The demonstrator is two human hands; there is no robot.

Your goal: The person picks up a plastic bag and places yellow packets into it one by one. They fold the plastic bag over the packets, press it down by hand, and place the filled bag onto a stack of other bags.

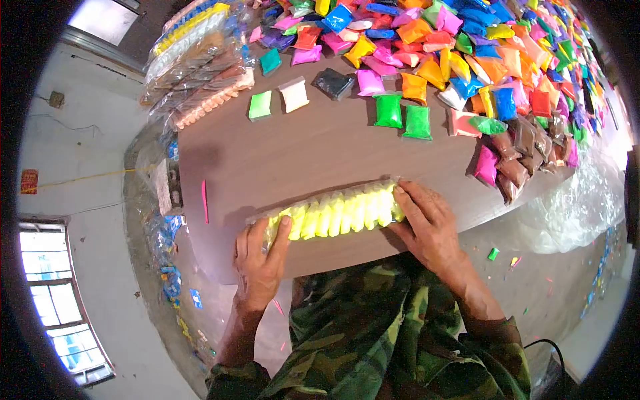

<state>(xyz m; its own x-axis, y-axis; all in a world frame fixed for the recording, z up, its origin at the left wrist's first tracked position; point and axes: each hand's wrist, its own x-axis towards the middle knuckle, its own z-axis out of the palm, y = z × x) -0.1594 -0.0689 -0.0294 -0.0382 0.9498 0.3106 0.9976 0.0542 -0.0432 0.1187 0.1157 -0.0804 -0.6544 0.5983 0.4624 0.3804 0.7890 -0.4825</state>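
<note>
A clear plastic bag holding a row of bright yellow packets (340, 215) lies near the table's front edge. My left hand (261, 257) grips its left end, thumb on the near side and fingers at the end. Around the right end my right hand (430, 223) is closed, fingers on top and thumb at the near side. The packets stand side by side, pressed together between both hands. What is inside the packets cannot be made out.
A large heap of colourful small packets (427, 47) covers the table's far right. Filled clear bags (200, 67) are stacked at the far left. Two green packets (403, 117) lie mid-table; a pink strip (205, 201) lies left. Plastic sheeting (553, 207) hangs at right.
</note>
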